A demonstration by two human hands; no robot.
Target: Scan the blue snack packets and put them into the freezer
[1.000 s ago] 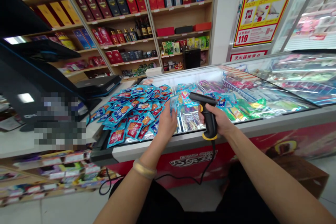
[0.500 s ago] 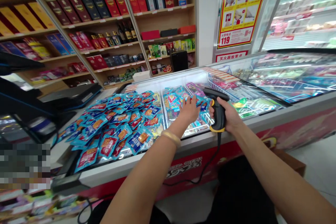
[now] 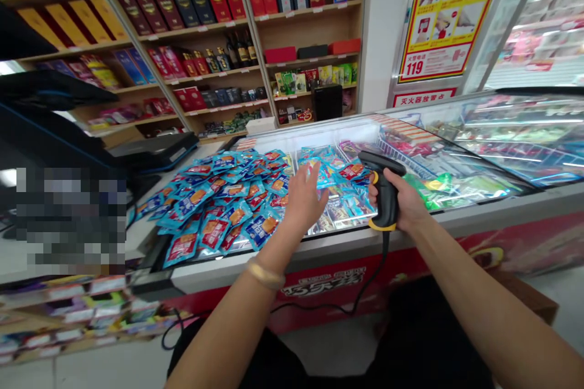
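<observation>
A large heap of blue snack packets with red or dark blue labels lies on the glass lid at the left of the freezer. My left hand, a band on its wrist, is over the glass just right of the heap, with fingers apart and nothing in it. The fingers of my right hand are wrapped round the grip of a black and yellow barcode scanner, its head pointing left. Several packets lie on the glass between my left hand and the scanner.
The scanner's cable hangs down the freezer front and loops left. Dark counter equipment stands at the left. Behind are wooden shelves with boxes and bottles, and a red and yellow poster. A cardboard box is low right.
The view has shifted left. My left hand has moved left, away from the packets near the scanner and towards the heap. My right hand still holds the scanner.
</observation>
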